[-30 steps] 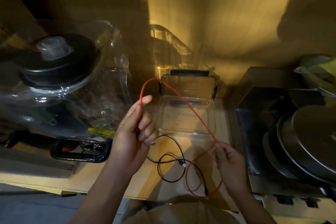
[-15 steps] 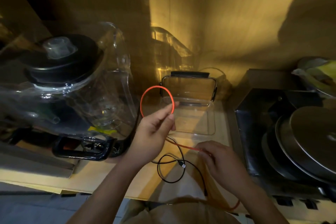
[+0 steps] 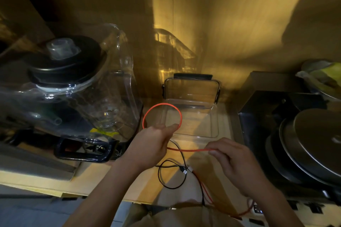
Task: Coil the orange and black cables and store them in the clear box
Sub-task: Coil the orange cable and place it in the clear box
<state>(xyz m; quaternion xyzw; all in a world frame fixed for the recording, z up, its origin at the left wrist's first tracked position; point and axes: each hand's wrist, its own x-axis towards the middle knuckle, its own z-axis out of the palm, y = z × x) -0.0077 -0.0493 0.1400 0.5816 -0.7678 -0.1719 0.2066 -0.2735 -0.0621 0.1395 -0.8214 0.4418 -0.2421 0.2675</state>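
Note:
My left hand [image 3: 153, 143] grips the orange cable [image 3: 162, 104], holding one round loop of it upright over the near left corner of the clear box [image 3: 215, 131]. From that hand the cable runs taut to my right hand [image 3: 234, 164], which pinches it between fingertips. The rest of the orange cable hangs down past the counter edge. The black cable [image 3: 170, 175] lies loosely looped on the wooden counter below my hands, its plug beside the orange cable's end. The clear box stands open, its lid [image 3: 191, 88] leaning against the wall.
A large clear blender jar with a black lid [image 3: 64, 64] lies at the left, its dark handle [image 3: 83, 150] near my left wrist. Metal pans and lids [image 3: 310, 143] fill the right side. The wooden counter edge [image 3: 92, 190] runs close to me.
My right hand has drawn the orange cable out to the right, pulling the strand taut between both hands. The left hand keeps the loop and has sunk slightly.

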